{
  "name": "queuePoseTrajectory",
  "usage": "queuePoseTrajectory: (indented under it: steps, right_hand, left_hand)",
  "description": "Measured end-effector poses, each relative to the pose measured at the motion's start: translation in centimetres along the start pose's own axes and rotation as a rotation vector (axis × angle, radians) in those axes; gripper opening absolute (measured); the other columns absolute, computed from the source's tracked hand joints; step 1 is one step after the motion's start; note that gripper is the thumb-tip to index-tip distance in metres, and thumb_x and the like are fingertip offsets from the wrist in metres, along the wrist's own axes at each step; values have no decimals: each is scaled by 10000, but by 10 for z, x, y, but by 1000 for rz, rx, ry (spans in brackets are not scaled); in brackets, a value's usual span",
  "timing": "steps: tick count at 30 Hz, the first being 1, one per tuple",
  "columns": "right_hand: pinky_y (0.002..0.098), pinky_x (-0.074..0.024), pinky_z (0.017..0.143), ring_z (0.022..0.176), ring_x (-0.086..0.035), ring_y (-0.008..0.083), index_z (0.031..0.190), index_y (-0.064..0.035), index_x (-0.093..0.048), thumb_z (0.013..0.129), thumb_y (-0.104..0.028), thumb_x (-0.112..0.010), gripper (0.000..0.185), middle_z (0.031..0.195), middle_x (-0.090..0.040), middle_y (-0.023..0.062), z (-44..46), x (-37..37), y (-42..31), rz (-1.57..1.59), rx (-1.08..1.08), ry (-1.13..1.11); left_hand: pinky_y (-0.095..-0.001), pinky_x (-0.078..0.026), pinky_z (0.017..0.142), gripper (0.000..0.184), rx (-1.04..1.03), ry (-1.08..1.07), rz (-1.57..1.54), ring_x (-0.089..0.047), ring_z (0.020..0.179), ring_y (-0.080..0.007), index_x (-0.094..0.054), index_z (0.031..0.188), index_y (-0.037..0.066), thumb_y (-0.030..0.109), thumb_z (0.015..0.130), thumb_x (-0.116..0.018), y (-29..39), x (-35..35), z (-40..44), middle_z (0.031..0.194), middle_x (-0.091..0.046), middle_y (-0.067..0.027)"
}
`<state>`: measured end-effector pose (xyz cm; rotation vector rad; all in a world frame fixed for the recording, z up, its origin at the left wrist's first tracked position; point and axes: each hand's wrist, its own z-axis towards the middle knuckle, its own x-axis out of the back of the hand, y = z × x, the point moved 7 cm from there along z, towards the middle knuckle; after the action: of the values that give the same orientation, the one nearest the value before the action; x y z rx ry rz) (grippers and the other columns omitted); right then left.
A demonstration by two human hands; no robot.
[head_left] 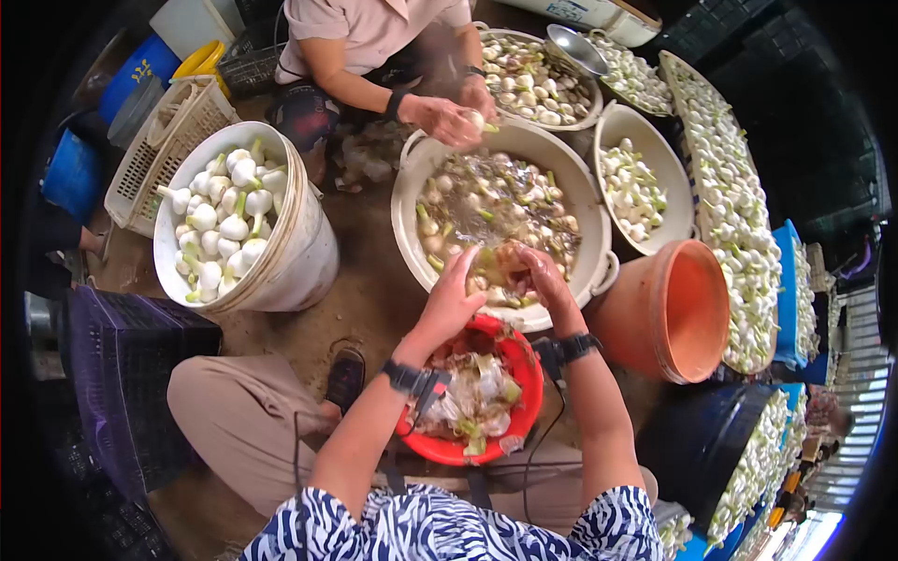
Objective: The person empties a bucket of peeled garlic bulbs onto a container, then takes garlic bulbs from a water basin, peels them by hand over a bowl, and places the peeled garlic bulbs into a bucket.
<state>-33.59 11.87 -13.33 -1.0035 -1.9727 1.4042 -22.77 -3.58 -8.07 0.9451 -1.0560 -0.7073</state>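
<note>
While the left hand [452, 299] and right hand [550, 285] are curling about blurred garlic [511, 263] between their fingers, grip, direction and long axis unclear, a basin [404, 192] is standing beneath them on tub-crowded floor [363, 245].

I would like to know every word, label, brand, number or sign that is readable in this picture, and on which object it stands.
No text can be read here.
Blue tub, upper left: yellow marks, too small and blurred to read.
White container, top edge: faint marks, too blurred to read.
</note>
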Motion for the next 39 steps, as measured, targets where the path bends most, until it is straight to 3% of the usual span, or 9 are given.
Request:
queuePoseTrajectory:
  steps: [6,8,12,16,23,29,32,34,39]
  right_hand:
    - [222,-474,493,548,-578,107,951,4,-588,967,-374,-398,424,713,-614,78,-121,-45,-45,-46,96,95]
    - [250,-501,617,684,-613,114,995,55,-594,917,-120,-527,203,780,-658,98,-159,-49,-78,-169,243,343]
    - [280,-512,645,729,-650,145,982,68,-627,875,-26,-547,163,834,-679,119,-210,-63,-98,-327,343,387]
    - [357,-499,600,667,-635,312,897,54,-618,827,-37,-561,128,748,-620,206,-239,-86,-115,-621,411,375]
    - [439,-457,524,589,-592,337,686,-46,-505,780,-68,-566,114,601,-560,167,-260,-117,-101,-1152,515,576]
    - [390,-465,531,592,-605,336,703,-48,-615,774,-145,-593,122,617,-591,137,-246,-61,-64,-809,361,801]
    - [382,-491,612,704,-621,344,821,-45,-645,814,-141,-560,128,726,-627,147,-224,-56,-29,-1227,126,576]
    - [381,-495,693,819,-615,342,948,-33,-632,833,-116,-558,159,881,-639,159,-237,-74,-61,-735,364,492]
    - [375,-488,697,826,-607,311,997,-40,-614,809,-104,-618,198,893,-627,139,-256,-140,-112,-731,697,290]
  left_hand:
    - [-303,-552,773,443,396,-384,-1060,-620,914,-170,-442,1258,-1,42,844,-595,40,-22,-46,1092,-573,-115]
    - [-290,-553,740,454,443,-369,-1084,-628,858,-166,-444,1257,-4,54,836,-602,50,-19,-63,1042,-581,-106]
    - [-276,-555,703,434,395,-355,-1095,-636,797,-158,-460,1221,-12,79,830,-623,82,-5,-94,954,-596,-93]
    - [-278,-556,709,392,329,-379,-900,-618,873,-151,-484,1203,18,81,841,-621,95,11,-113,963,-587,-67]
    - [-259,-547,681,366,307,-343,-852,-626,841,-130,-530,1183,11,103,842,-630,93,20,-139,980,-615,-61]
    - [-335,-545,795,361,413,-487,-1233,-631,952,-207,-486,1219,-8,103,884,-565,91,36,-149,1069,-609,-115]
    - [-303,-523,777,422,511,-640,-1451,-615,982,-208,-479,1239,19,258,898,-548,91,46,-151,1124,-604,-96]
    - [-309,-519,774,428,548,-624,-1511,-613,971,-197,-482,1240,25,275,898,-547,87,48,-152,1128,-604,-87]
    - [-261,-468,749,362,630,-547,-1255,-566,896,-99,-540,1161,77,322,895,-563,73,33,-158,998,-592,-8]
